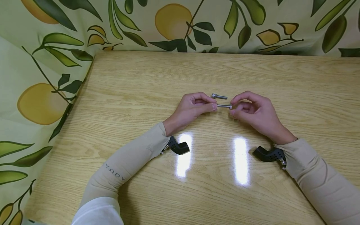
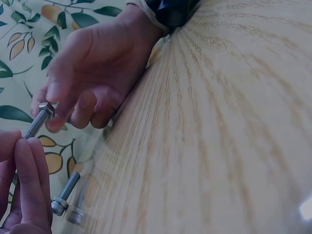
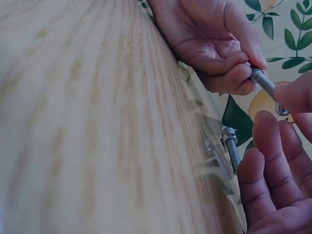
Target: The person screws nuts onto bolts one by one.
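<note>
My left hand pinches a metal bolt near its left end between thumb and fingers, partly hiding that end. A hex nut sits at the bolt's other end. Around this nut are the thumb and index finger of my right hand, fingertips at its sides; its other fingers are bent in the head view. The right wrist view shows the bolt's threads between the hands. Just beyond them, a second bolt lies on the table, with a nut near its head.
The wood-grain table extends around the hands, with two bright light reflections on its near part. A fruit-and-leaf patterned cloth hangs along the back and left edges. Black wrist devices stick out from the beige sleeves.
</note>
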Motion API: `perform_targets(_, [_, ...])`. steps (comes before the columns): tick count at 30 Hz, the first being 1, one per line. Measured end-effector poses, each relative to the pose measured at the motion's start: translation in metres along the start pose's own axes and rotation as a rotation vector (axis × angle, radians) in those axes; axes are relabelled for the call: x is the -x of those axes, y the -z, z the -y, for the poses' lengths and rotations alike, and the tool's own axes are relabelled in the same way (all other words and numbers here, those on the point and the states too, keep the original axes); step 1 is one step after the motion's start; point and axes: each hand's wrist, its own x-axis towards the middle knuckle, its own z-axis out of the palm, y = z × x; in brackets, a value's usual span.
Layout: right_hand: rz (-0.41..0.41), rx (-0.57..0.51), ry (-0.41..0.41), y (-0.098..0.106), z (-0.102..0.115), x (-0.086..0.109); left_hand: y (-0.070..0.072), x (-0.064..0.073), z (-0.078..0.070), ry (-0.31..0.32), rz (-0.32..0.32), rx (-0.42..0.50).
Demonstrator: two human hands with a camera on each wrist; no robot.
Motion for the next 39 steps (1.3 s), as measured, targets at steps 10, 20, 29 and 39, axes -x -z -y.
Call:
perform_targets(10, [-0.021, 0.266, -0.037, -0.001, -0.0007, -0.0005, 0.0005, 0.0001, 0.0002, -0.008, 0.001, 0.012])
perform_targets(20, [-0.013, 0.213, -0.049, -0.0021, 0.0006, -0.0003, 0.0004, 0.0002, 0.0007, 0.006, -0.005, 0.015])
perform_targets(29, [-0.003, 0.147, -0.041, -0.0014, 0.0003, 0.0, 0.0, 0.0014, -0.0009, 0.01, -0.004, 0.014])
perform_targets(39, [-0.012, 0.24, -0.041, -0.0017, 0.001, -0.0004, 0.0005, -0.0001, 0.0006, -0.009, 0.008, 0.017])
